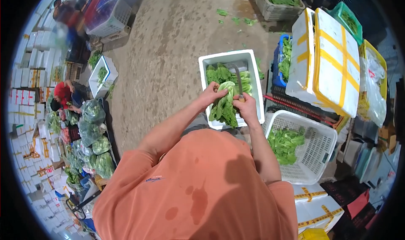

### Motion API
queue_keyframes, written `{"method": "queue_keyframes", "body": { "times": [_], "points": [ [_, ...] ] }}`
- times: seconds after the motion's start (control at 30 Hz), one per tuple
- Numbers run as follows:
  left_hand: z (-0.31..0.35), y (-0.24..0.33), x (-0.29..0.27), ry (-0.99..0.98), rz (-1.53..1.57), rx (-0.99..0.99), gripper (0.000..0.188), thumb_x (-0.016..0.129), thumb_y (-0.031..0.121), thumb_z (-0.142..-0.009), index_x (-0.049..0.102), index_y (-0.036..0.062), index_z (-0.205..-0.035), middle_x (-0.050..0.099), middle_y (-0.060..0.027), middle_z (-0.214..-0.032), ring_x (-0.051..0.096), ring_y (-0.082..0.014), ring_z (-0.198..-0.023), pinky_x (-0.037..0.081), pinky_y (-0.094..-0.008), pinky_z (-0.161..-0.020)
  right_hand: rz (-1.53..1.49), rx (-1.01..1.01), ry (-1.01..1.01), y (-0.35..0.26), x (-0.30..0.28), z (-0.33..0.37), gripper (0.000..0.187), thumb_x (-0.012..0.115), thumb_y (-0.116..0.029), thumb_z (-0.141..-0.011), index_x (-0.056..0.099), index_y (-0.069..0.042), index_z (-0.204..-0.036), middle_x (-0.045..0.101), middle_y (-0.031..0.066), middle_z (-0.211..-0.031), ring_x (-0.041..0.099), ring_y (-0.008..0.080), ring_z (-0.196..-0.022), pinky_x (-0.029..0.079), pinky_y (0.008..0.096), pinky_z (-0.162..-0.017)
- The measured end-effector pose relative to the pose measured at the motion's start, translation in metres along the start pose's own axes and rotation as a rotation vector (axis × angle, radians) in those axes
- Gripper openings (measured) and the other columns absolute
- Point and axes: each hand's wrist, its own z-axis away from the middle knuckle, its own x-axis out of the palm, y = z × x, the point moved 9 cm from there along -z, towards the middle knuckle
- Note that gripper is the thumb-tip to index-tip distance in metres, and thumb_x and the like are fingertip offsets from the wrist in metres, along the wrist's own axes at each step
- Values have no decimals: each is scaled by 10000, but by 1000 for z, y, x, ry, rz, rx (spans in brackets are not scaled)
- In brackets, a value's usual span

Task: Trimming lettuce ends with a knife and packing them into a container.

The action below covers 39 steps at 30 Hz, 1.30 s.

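Note:
In front of me stands a white foam box (258,77) with leafy greens (216,74) and a grey, shiny item (241,65) at its far end. Over the near part of the box, my left hand (211,94) is closed around a head of leafy lettuce (223,110), its leaves hanging down. My right hand (247,108) grips the wooden handle of a sickle (239,80) close beside the lettuce. The curved metal blade points away from me, over the greens. Part of the handle is hidden in my fingers.
To the right are a white slatted crate (317,155) with loose leaves, a blue crate (277,67) and taped foam boxes (337,62). Leaf scraps (249,21) lie on the floor ahead. Bagged vegetables (90,122) and a person in red (63,93) are at left.

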Motion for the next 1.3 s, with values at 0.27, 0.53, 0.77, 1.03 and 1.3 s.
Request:
{"method": "queue_keyframes", "body": {
  "times": [0.27, 0.53, 0.77, 1.03, 1.3],
  "points": [
    [-4, -11, -5, 137, -315, 81, 482, 575, 473, -836, 620, 31, -1023, 637, -129, -853, 608, -214, -788, 467, -320, -723, 371, -108, 137, 7, -8, -4, 256, 710, -162, -689, 577, -11, -847, 576, 30, -735, 535, 119, -629, 429, 241, -570],
    [-2, 32, 22, -83, -908, 242, 364, 492, 350, -884, 624, 12, -853, 611, -219, -834, 584, -392, -836, 452, -450, -736, 99, 66, 59, 31, -26, 4, 261, 711, -121, -642, 528, -25, -802, 514, -12, -672, 469, 81, -583, 395, 232, -524],
    [-12, 51, 42, -388, -871, 221, 327, 505, 315, -885, 622, 17, -955, 624, -203, -894, 597, -338, -843, 452, -407, -753, 100, 107, -36, 26, -43, 17, 241, 687, -22, -634, 563, -53, -838, 539, -26, -683, 494, 66, -581, 389, 211, -527],
    [-15, 26, 70, -372, 173, -224, 321, 472, 246, -937, 602, -7, -1085, 637, -81, -980, 597, -144, -827, 484, -287, -740, -114, -18, -19, -10, -56, 38, 406, 631, -49, -669, 548, 14, -1062, 604, 47, -961, 574, 115, -850, 465, 243, -751],
    [-37, 37, 27, 271, -930, 316, 882, 635, 526, -749, 320, -80, -1307, 408, -307, -1270, 423, -417, -1180, 345, -414, -999, -470, -88, 127, 14, -72, 36, 435, 629, -14, -706, 530, 29, -1128, 617, 58, -981, 596, 129, -835, 476, 244, -764]
  ]
}}
